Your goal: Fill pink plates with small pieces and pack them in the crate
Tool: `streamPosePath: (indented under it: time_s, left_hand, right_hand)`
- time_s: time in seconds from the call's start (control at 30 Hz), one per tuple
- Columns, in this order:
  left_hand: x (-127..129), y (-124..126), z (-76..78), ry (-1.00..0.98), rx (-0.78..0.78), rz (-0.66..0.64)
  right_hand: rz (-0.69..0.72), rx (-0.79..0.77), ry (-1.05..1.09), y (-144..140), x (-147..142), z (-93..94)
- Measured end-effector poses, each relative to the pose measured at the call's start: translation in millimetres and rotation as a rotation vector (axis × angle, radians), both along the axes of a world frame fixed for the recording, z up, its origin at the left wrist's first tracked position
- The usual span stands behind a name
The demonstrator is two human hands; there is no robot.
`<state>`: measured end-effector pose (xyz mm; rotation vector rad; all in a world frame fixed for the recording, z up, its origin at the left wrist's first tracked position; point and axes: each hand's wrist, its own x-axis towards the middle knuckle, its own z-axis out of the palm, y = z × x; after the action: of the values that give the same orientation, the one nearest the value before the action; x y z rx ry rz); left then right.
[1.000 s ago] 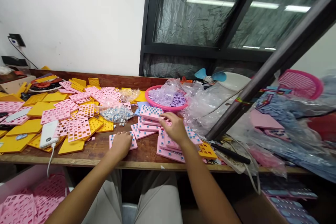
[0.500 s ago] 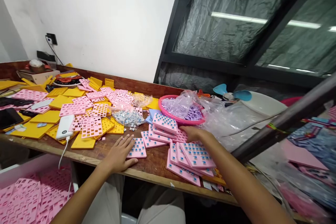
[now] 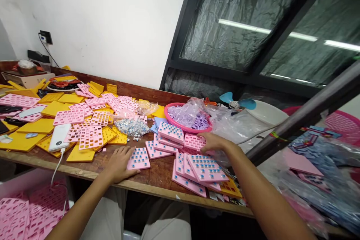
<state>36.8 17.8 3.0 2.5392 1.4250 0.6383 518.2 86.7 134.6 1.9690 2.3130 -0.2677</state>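
My left hand [image 3: 119,165] rests near the table's front edge. Its fingers and thumb are curved around the left end of a pink panel with blue pieces [image 3: 139,158], covering that end. Farther right, my right hand [image 3: 213,143] has its fingers on the right end of a pink panel with holes [image 3: 194,142]; its thumb and fingertips partly hide that edge. Between the hands stands a stack of pink panels with blue pieces [image 3: 171,132]. A second, fanned-out stack [image 3: 208,168] lies in front of my right hand.
Yellow panels [image 3: 81,154], pink grids and a white power bank [image 3: 59,137] cover the left side. A bag of small blue-white pieces [image 3: 132,126] and a pink basket [image 3: 208,129] of purple pieces lie behind. A dark pole [image 3: 303,112] slants across the right.
The view has turned to the right. My right hand has drawn the pink panel with holes out into clearer view beside the stack. My left hand stays at its panel, fingers more curled.
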Motion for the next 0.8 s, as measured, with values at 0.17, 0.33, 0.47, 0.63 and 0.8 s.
streamPosePath:
  time_s: [0.17,0.33,0.47,0.63,0.8]
  left_hand:
    - [-4,-11,13.4,-0.115,0.048,-0.007]
    - [52,-27,57.0,-0.266,0.106,-0.203]
    - [147,-27,93.6,-0.325,0.14,-0.371]
    - [249,-15,96.2,-0.174,0.091,-0.434]
    - [251,-10,89.3,-0.299,0.057,-0.445]
  right_hand:
    - [0.014,0.202,0.131,-31,7,15.0]
    - [-0.027,0.469,0.433,-86,22,25.3]
    - [-0.14,0.689,0.888,-140,26,16.4]
    - [-0.174,0.761,1.033,-188,21,0.9]
    - [-0.194,0.731,0.948,-213,3,-6.1]
